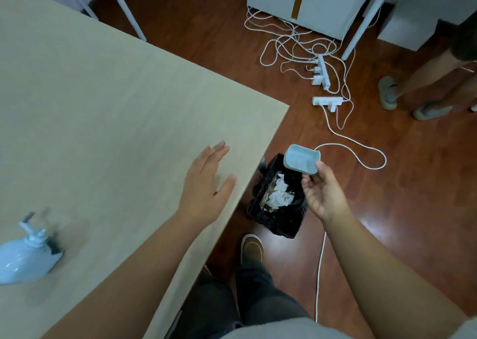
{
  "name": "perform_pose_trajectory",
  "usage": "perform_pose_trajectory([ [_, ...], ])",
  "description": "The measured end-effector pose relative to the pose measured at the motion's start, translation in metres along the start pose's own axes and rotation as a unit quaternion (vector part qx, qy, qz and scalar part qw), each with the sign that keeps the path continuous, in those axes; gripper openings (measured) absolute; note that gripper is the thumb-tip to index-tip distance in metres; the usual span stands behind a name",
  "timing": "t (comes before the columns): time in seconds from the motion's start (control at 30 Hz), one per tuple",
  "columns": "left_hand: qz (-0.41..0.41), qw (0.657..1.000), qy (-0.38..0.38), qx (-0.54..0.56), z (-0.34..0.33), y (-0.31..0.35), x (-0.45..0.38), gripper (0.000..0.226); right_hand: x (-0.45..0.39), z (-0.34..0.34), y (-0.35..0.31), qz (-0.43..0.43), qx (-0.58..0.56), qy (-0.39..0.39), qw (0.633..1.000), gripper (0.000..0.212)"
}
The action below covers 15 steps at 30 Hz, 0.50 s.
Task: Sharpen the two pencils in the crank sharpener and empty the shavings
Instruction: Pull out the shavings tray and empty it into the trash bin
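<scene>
My right hand [324, 193] holds the pale blue shavings tray [300, 159] by its near edge, tilted above a small black bin [280, 222] on the floor. The bin has a black liner and crumpled white paper inside. My left hand [206, 184] rests flat and open on the beige table [103, 106] near its right edge. The pale blue crank sharpener [24, 257] stands at the table's left edge, its handle pointing up. No pencil is in view.
White power strips [326, 101] and tangled cables [289, 39] lie on the wooden floor beyond the bin; one cable [320, 261] runs past my right arm. Another person's feet in grey slippers [387, 93] stand at the far right. My brown shoe [251, 247] is next to the bin.
</scene>
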<state>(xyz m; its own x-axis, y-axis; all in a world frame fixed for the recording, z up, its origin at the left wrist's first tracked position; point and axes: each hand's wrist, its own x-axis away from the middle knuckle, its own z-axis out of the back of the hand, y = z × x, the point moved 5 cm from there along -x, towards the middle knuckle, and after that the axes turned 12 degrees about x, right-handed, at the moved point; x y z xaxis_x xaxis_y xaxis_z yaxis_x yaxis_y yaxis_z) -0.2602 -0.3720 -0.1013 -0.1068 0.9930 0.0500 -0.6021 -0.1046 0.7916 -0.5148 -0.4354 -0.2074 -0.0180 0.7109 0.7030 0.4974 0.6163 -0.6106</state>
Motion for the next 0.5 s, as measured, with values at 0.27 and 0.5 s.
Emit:
perform_pose_trajectory([
  [0.27,0.097,0.977,0.191,-0.007,0.113,-0.036,0.082,0.051,0.042,-0.131,0.014,-0.020,0.177,-0.177,0.968,0.022],
  [0.5,0.180,0.935,0.297,-0.071,0.201,-0.092,0.161,0.049,0.092,-0.235,0.109,-0.082,0.404,-0.291,0.863,0.026],
])
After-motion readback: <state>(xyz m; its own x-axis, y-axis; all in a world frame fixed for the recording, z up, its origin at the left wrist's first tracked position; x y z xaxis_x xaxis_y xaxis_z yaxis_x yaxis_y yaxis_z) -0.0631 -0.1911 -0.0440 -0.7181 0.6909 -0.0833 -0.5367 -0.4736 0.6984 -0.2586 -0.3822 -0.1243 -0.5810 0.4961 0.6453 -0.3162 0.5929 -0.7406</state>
